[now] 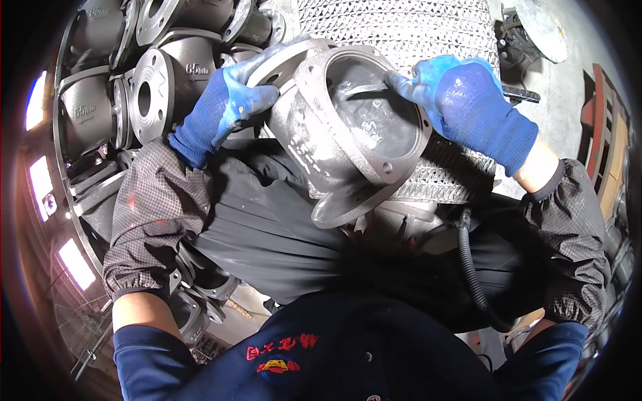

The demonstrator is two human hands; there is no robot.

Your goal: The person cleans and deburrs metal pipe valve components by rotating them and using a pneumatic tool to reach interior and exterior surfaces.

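A grey cast-metal valve body (301,130) with round flanges lies tilted above my lap, its wide round opening facing up toward me. My left hand (244,90), in a blue coated glove, is closed on the flange at its upper left. At the opening's right edge is my right hand (455,90), also gloved in blue. Its foremost digit reaches over the rim into the opening, and the others curl at the flange's outer side, partly hidden. Dark, smooth metal shows inside the opening. Another flange (341,204) juts out at the lower side.
Several similar flanged castings (180,73) are stacked at the left. A ridged metal-mesh surface (401,27) lies beneath and beyond the valve body. A black corrugated hose (470,267) runs down by my right leg. Reddish-brown boards (595,127) stand at the far right.
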